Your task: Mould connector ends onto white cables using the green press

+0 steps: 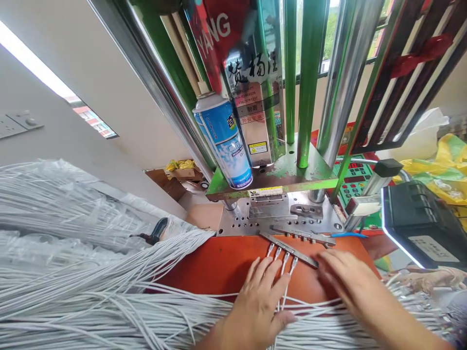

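My left hand (259,296) lies open, fingers spread, over several white cables (282,270) on an orange-red work surface. The cables' small connectors (286,255) sit along a narrow metal bar (288,249), which lies at a slant. By the bar's lower right end is my right hand (346,277), slightly blurred, its fingers stretched out and apparently holding nothing; its thumb is mostly hidden. A second toothed metal strip (304,235) rests just behind the first, at the edge of the machine's steel base plate (237,218).
A green-framed press (273,180) rises ahead, with a blue spray can (226,143) on its plate. White cable bundles (109,301) heap up at left and in front. To the right are a black box (423,223), a control panel (353,182) and yellow-green bags (438,160).
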{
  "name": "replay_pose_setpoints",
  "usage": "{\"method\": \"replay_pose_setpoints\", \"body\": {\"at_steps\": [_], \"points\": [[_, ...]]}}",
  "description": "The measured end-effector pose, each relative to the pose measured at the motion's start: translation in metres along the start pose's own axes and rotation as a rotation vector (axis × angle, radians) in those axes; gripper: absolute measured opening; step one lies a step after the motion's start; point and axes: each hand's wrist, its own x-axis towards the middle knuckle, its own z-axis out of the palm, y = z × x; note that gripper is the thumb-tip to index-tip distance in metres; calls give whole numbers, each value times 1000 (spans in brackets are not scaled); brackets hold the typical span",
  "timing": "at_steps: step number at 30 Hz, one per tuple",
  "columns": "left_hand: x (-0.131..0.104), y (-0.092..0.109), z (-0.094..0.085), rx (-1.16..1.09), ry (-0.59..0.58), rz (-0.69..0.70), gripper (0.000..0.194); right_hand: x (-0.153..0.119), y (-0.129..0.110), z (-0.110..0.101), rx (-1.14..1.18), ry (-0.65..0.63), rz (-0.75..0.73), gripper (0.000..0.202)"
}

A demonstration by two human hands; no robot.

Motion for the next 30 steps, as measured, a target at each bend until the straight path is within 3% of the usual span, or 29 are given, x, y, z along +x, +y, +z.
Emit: {"method": "replay_pose_setpoints", "body": {"at_steps": [3, 5, 9, 11, 14, 17, 19, 23, 30], "points": [[7, 0, 15, 92, 53, 33, 70, 28, -23, 41, -99, -68, -22, 39], [8, -5, 26, 106, 140, 64, 67, 39, -29, 49, -46, -62, 2, 28], [5, -7, 58, 262, 537, 178, 24, 54, -19, 29, 162, -24, 39, 20], [7, -3, 64, 323, 665, 219, 31, 62, -14, 17, 190, -12, 11, 20], [17, 4, 47, 268, 622, 165, 41, 72, -18, 12, 131, 32, -48, 20], [36, 12, 20, 239, 540, -96, 36, 68, -29, 24, -32, 65, -80, 23], [49, 15, 13, 253, 469, -222, 26, 59, -36, 34, -100, 38, -80, 26], [64, 13, 28, 294, 340, -239, 17, 41, -42, 47, -113, -52, -65, 30], [62, 12, 41, 221, 317, -258, 14, 41, -39, 45, -51, -133, -52, 36]]}}
